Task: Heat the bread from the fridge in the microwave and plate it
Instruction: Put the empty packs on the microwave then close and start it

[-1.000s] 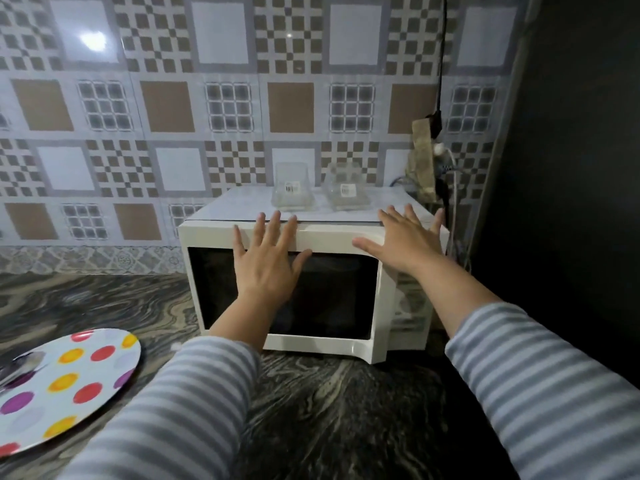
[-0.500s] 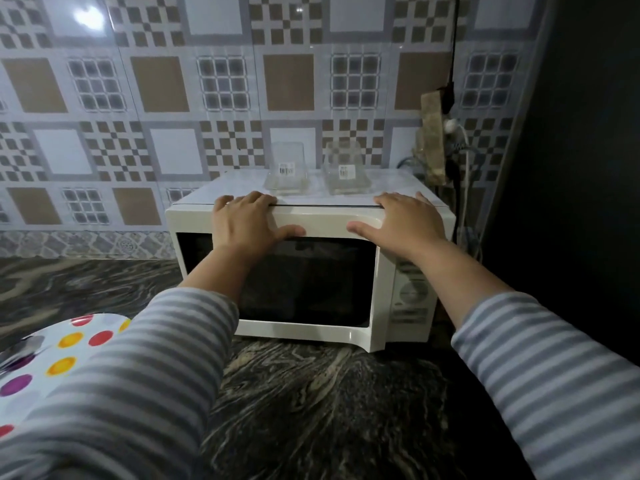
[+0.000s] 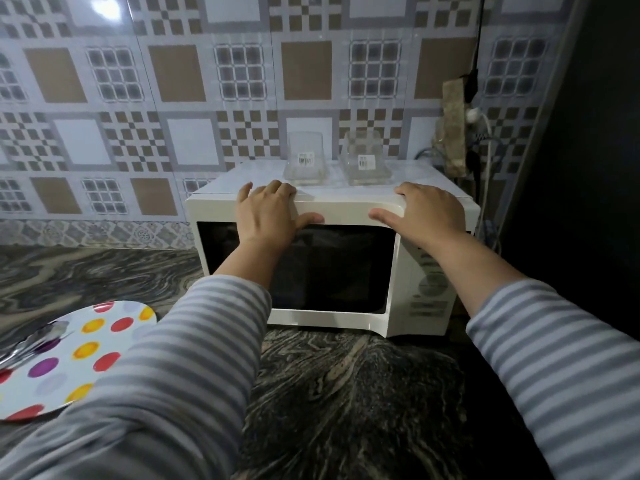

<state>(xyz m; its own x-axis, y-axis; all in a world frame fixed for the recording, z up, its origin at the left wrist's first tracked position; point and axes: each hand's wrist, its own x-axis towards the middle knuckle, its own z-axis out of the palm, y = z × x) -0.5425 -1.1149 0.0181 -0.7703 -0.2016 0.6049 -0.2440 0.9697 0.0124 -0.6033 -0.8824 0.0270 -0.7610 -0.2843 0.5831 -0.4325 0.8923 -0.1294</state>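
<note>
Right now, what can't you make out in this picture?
- Inside the microwave, head view: its dark door window hides any bread.
- Control panel: lettering too small, partly behind the right forearm.
- Dotted plate: cut off by the left edge and the sleeve.
- Labels on the clear containers: too small.

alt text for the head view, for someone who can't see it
Both hands, left hand and right hand, grip the top front edge of a closed white microwave on a dark marbled counter. A polka-dot plate lies at left; two clear containers sit on top.
</note>
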